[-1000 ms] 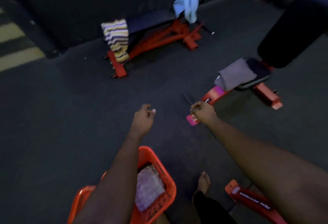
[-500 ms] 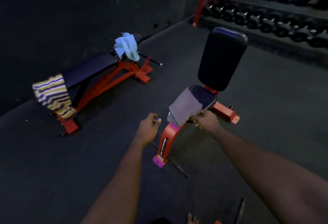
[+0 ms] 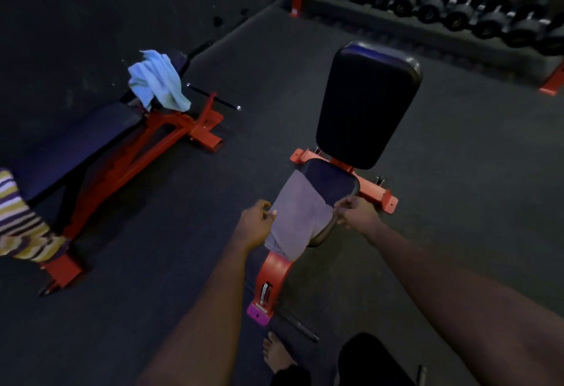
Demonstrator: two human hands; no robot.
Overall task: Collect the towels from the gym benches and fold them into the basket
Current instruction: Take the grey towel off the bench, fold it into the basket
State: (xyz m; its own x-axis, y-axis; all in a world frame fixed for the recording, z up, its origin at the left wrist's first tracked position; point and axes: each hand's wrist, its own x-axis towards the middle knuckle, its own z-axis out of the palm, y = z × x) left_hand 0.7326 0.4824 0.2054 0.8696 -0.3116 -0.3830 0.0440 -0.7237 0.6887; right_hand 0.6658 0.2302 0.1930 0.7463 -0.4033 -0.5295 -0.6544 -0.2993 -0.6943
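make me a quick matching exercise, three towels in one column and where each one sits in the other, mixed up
Column 1:
1. grey towel
2. light blue towel
3. striped towel

Column 2:
A. hanging off the near end of the flat bench, at the left edge of the picture
B. draped over the seat of the upright bench, between the left hand and the right hand
C. bunched on the far end of the flat bench, near the wall

Pairs: 1-B, 2-C, 3-A
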